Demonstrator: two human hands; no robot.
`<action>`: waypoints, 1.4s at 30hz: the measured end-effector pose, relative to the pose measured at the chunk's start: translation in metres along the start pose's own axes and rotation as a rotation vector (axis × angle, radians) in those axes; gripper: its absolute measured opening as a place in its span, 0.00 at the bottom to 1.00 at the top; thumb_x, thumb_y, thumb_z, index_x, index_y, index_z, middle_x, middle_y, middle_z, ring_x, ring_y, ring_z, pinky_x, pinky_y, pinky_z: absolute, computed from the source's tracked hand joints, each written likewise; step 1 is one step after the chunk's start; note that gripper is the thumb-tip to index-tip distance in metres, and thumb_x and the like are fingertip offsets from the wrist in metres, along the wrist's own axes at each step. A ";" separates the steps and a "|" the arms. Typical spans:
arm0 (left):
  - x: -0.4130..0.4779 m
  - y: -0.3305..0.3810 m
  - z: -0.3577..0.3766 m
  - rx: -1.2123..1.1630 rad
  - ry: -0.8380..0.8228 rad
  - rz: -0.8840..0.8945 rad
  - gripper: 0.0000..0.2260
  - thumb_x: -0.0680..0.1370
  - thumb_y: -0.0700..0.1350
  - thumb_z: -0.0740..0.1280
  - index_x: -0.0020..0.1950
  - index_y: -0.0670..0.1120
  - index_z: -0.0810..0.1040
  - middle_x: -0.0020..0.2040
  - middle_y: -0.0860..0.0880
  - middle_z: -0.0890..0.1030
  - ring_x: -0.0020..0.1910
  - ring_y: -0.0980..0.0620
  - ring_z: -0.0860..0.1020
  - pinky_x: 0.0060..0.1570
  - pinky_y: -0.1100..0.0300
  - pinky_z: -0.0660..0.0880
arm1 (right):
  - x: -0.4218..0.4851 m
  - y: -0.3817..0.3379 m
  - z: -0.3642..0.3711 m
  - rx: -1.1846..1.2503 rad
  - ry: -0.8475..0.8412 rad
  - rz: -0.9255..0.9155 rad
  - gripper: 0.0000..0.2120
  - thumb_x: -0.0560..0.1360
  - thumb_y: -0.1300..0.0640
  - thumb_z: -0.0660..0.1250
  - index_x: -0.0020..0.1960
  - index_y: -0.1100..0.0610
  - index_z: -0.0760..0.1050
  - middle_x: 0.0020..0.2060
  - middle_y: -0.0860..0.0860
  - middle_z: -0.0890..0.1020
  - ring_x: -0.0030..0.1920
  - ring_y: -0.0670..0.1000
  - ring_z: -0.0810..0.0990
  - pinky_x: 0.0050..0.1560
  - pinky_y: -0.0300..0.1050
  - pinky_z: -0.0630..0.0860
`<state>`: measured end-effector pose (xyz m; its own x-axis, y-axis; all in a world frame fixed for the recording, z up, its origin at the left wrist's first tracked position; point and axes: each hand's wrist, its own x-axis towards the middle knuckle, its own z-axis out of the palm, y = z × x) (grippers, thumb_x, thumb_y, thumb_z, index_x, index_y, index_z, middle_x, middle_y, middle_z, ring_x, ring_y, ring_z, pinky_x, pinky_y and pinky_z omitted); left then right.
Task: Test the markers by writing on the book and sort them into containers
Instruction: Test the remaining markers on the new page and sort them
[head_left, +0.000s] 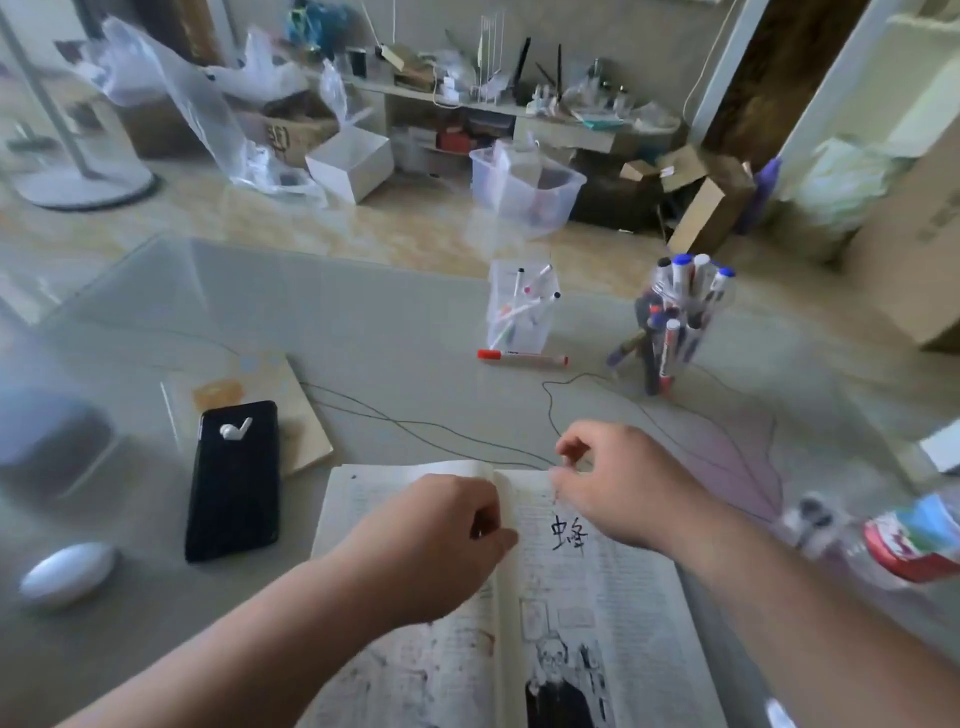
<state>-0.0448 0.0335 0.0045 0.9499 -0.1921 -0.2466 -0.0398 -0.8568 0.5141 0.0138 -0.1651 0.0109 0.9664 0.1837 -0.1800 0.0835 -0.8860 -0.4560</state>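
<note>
An open book (597, 597) lies at the table's near edge, with black characters written on its right page. My left hand (441, 525) rests as a loose fist on the left page, thumb by the spine, and no marker shows in it. My right hand (618, 488) is at the top edge of the right page, where its curled thumb and fingers seem to pinch the paper. Farther back stand a clear square container (522, 322) with several thin markers and a clear round container (680, 332) packed with thicker markers. A red-capped marker (522, 357) lies flat in front of the square container.
A black phone (234, 483) with a white earbud on it lies on a notebook (301, 415) at left. A white oval case (67, 571) sits near the left front. A thin cable (441, 428) crosses the table. A plastic bottle (909, 540) lies at right.
</note>
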 end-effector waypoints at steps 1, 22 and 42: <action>0.006 -0.003 -0.002 0.006 0.002 -0.002 0.13 0.79 0.58 0.65 0.40 0.52 0.74 0.37 0.54 0.78 0.34 0.54 0.79 0.35 0.58 0.76 | 0.022 0.003 0.007 -0.045 -0.001 0.000 0.12 0.77 0.49 0.68 0.59 0.49 0.78 0.55 0.45 0.82 0.50 0.47 0.79 0.51 0.41 0.74; 0.037 -0.031 -0.022 -0.140 0.187 -0.047 0.12 0.77 0.56 0.68 0.38 0.52 0.75 0.33 0.70 0.75 0.30 0.64 0.73 0.30 0.68 0.68 | 0.170 -0.007 0.057 -0.514 0.034 -0.069 0.14 0.77 0.59 0.62 0.62 0.57 0.74 0.59 0.57 0.75 0.59 0.62 0.78 0.53 0.51 0.72; -0.020 0.025 0.008 -0.168 -0.133 0.300 0.09 0.82 0.59 0.61 0.54 0.56 0.76 0.46 0.57 0.79 0.42 0.59 0.76 0.43 0.61 0.73 | -0.102 0.001 -0.017 0.036 -0.190 -0.085 0.18 0.77 0.31 0.58 0.44 0.44 0.73 0.33 0.46 0.77 0.32 0.44 0.73 0.37 0.46 0.72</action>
<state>-0.0673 0.0125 0.0160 0.8546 -0.4928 -0.1638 -0.2480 -0.6644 0.7050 -0.0803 -0.1918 0.0438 0.8925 0.3372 -0.2995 0.1506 -0.8487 -0.5069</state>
